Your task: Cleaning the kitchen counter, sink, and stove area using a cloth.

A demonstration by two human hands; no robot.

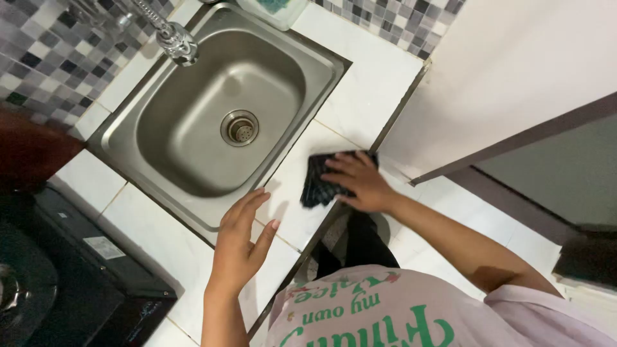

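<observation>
Dark checked cloth (324, 180) pressed flat under my right hand (360, 183) at counter (366, 83) front edge, could slide off; left hand (239, 247) open, empty by steel sink (193, 128) rim.

The left hand (239, 241) hovers open, fingers together and slightly curved, thumb spread out to the side, its back turned up. The left forearm rises straight from below, wrist unbent. The right hand (357, 181) lies palm down, fingers spread and pressing flat. The right arm reaches forward, bare from the short sleeve, elbow gently bent, the wrist level with the forearm.
</observation>
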